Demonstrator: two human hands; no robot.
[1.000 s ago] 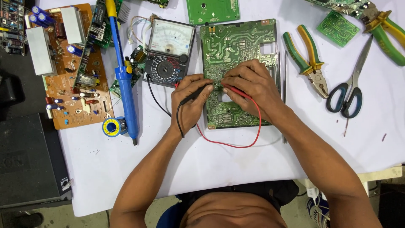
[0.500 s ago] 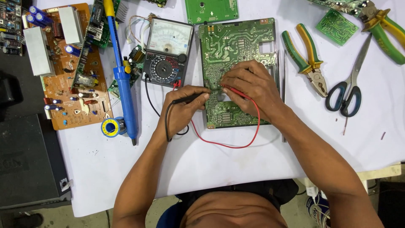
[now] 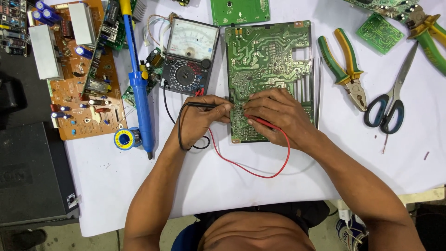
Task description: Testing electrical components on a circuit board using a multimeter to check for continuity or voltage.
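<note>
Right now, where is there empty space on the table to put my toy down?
Bare white cloth lies near the front edge, below the red wire and right of the right hand, under the scissors. Another patch sits below the solder roll. The back is crowded with the meter, boards and pliers.

Pliers (image 3: 346, 74), scissors (image 3: 388, 104), blue desoldering pump (image 3: 138, 88), solder spool (image 3: 124, 138), brown circuit board (image 3: 81, 88)

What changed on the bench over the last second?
The left hand, with the black probe in its grip, slid left off the green circuit board, then came back to its left edge. The right hand kept the red probe pressed on the board. The meter, pliers and scissors stayed put.
</note>
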